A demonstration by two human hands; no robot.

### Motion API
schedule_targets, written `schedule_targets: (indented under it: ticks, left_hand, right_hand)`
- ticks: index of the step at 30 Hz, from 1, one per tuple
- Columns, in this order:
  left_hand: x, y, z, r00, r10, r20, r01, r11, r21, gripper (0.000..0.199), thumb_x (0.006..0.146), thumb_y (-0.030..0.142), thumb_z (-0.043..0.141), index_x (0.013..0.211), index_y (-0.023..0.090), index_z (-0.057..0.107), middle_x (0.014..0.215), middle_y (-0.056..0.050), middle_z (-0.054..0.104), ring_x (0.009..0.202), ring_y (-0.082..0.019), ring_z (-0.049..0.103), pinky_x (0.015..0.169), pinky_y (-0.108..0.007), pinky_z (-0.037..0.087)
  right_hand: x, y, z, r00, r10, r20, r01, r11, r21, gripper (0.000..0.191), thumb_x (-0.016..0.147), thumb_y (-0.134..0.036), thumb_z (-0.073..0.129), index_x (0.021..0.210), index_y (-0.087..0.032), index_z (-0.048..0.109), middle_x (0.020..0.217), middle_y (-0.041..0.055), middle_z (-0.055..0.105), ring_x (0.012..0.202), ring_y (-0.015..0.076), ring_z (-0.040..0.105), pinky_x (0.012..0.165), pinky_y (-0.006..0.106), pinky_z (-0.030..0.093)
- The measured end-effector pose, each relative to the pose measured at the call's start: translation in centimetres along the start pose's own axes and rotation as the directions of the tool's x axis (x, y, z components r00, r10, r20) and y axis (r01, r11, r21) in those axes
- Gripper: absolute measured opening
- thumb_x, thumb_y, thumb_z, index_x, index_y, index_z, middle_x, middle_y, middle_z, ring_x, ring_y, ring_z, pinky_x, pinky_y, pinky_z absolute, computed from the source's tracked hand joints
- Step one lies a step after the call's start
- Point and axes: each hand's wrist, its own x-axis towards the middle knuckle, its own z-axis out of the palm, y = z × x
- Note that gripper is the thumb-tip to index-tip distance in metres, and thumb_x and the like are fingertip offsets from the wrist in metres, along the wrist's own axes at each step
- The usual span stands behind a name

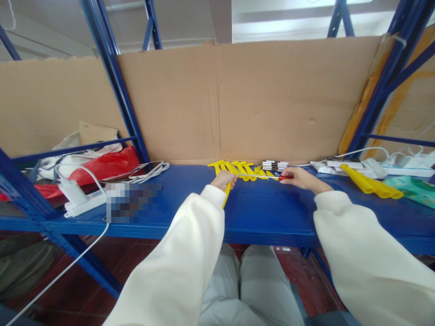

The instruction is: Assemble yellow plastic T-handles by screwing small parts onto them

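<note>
My left hand (pixel 223 179) is closed around a yellow plastic piece (pixel 226 195), whose narrow end points down toward me. My right hand (pixel 301 178) grips the red handle of a screwdriver (pixel 286 178). The long metal shaft runs left across to the piece at my left fingers; whether its tip touches a screw is too small to make out. Behind both hands, several yellow tube-like pieces (pixel 249 170) lie in a row. Beside them is a small stack of white and black strips (pixel 274 165).
Cardboard (pixel 265 99) backs the blue shelf (pixel 265 213). At left are a white power strip (pixel 86 203), a phone (pixel 146 169) with a cable, and a red bag (pixel 102 165). At right lie larger yellow tubes (pixel 370 183) and a green packet (pixel 414 189).
</note>
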Motion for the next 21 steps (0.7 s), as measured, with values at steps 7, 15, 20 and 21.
schedule_targets:
  ticks: [7,15,20,21]
  left_hand:
    - [-0.3,0.0,0.3,0.999,0.031,-0.034,-0.030,0.999,0.028,0.010,0.090,0.011,0.067,0.082,0.014,0.061,0.047,0.008,0.043,0.037,-0.005,0.037,0.041,-0.018,0.030]
    - [-0.3,0.1,0.3,0.998,0.041,-0.042,-0.038,0.996,0.081,0.012,0.089,0.005,0.064,0.079,0.012,0.062,0.045,0.007,0.044,0.039,-0.008,0.039,0.041,-0.020,0.032]
    - [-0.2,0.0,0.3,0.997,0.063,-0.048,-0.057,0.992,0.113,0.017,0.092,0.003,0.057,0.078,0.012,0.063,0.046,0.006,0.044,0.042,-0.009,0.042,0.049,-0.022,0.039]
    - [-0.1,0.0,0.3,0.997,0.063,-0.051,-0.057,0.992,0.111,0.017,0.091,0.003,0.058,0.078,0.012,0.063,0.046,0.006,0.045,0.043,-0.009,0.043,0.051,-0.023,0.040]
  right_hand:
    - [-0.1,-0.2,-0.4,0.994,0.002,0.110,0.000,1.000,-0.020,0.063,0.058,-0.083,0.070,0.070,-0.021,0.066,0.072,0.0070,0.070,0.070,0.0237,0.061,0.069,0.036,0.048]
    - [-0.2,-0.4,-0.9,0.979,0.030,0.200,-0.020,0.998,-0.053,0.067,0.064,-0.084,0.064,0.074,-0.019,0.071,0.070,0.0068,0.067,0.067,0.0213,0.059,0.067,0.035,0.048]
    - [-0.5,-0.8,-1.1,0.963,0.064,0.262,-0.048,0.996,-0.069,0.071,0.066,-0.087,0.060,0.076,-0.018,0.072,0.070,0.0085,0.068,0.065,0.0212,0.061,0.065,0.035,0.048]
    - [-0.6,-1.0,-1.1,0.960,0.073,0.271,-0.056,0.996,-0.068,0.072,0.066,-0.088,0.060,0.076,-0.018,0.072,0.070,0.0087,0.068,0.065,0.0210,0.061,0.064,0.034,0.048]
